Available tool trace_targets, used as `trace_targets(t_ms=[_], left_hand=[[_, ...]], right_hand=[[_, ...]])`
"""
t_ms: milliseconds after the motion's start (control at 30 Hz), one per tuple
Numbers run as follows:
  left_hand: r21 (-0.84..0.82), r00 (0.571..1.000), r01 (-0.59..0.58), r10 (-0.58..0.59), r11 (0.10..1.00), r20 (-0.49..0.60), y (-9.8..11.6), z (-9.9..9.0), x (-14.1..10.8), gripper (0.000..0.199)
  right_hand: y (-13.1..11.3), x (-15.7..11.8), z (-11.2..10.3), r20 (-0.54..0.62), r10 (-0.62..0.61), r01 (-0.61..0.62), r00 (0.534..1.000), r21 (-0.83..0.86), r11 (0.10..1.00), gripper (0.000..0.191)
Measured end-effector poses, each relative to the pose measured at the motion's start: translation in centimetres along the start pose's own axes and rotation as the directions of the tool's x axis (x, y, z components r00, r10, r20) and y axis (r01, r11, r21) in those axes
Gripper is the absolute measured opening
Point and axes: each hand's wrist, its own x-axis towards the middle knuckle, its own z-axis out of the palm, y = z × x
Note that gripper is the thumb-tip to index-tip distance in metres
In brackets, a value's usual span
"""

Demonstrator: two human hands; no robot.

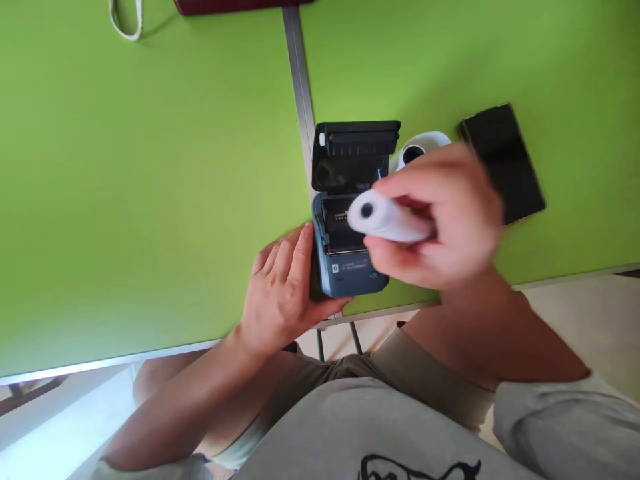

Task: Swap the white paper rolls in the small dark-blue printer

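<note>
A small dark blue device [350,277], like a label printer, lies near the table's front edge with its black lid [355,157] raised. My left hand [283,287] rests against its left side and lower corner, fingers stretched and close together, thumb along the front. My right hand [440,213], blurred by motion, is closed around a white roll [387,220] with a dark hole in its end. The roll is over the right part of the device's open compartment and hides some of it. Behind my right hand, a second white roll [430,140] shows in part.
A black phone-like slab [510,160] lies to the right on the green table [150,187]. A metal strip [297,73] runs across the tabletop. At the far edge of view are a dark red object [225,5] and a white loop [127,30].
</note>
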Motion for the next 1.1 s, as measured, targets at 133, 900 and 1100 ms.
trace_targets(t_ms=[133,900,1100], left_hand=[[0.004,1.0,-0.01,0.01,1.0,-0.005,0.0,-0.1,0.0,0.099],[0.046,0.999,-0.039,0.04,0.998,-0.013,-0.2,-0.1,0.1,0.095],[0.061,0.999,-0.035,0.035,0.998,-0.012,-0.1,-0.2,0.1,0.093]], right_hand=[[0.3,0.0,2.2,0.004,-0.252,0.252,0.968,0.031,0.967,0.028],[2.2,-0.1,1.9,0.084,-0.234,0.226,0.969,0.098,0.969,0.024],[2.5,0.2,1.2,0.204,-0.267,0.243,0.942,0.135,0.961,0.023]])
